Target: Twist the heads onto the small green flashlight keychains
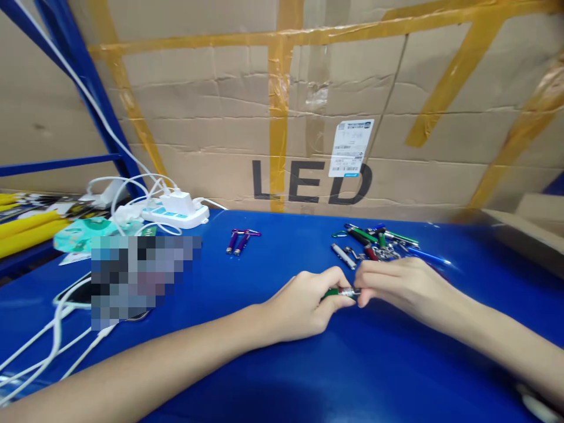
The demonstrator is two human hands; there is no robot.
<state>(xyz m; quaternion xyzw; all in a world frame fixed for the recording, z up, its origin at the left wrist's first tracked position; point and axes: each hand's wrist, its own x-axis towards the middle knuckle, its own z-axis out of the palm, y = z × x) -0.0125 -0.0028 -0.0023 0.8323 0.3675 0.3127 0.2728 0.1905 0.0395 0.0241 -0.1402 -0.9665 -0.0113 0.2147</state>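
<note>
My left hand [311,302] is closed around a small green keychain flashlight [333,292], whose silver end points right. At that silver end, the fingers of my right hand [396,282] are pinched together; exactly which small part they grip is partly hidden. Just beyond my hands lies a loose pile of similar keychain flashlights [381,238] in green, blue, black and red, with metal clips and rings. A silver-white flashlight [343,257] lies at the near left of the pile. Farther left, two purple flashlights [238,241] lie side by side with purple carabiners.
The blue tabletop [282,376] ends at a large taped cardboard box [211,117] marked LED. On the left are a white power strip [176,217], white cables [57,335] and a phone-like device [74,294], partly blurred out. A cardboard flap [524,252] stands at right.
</note>
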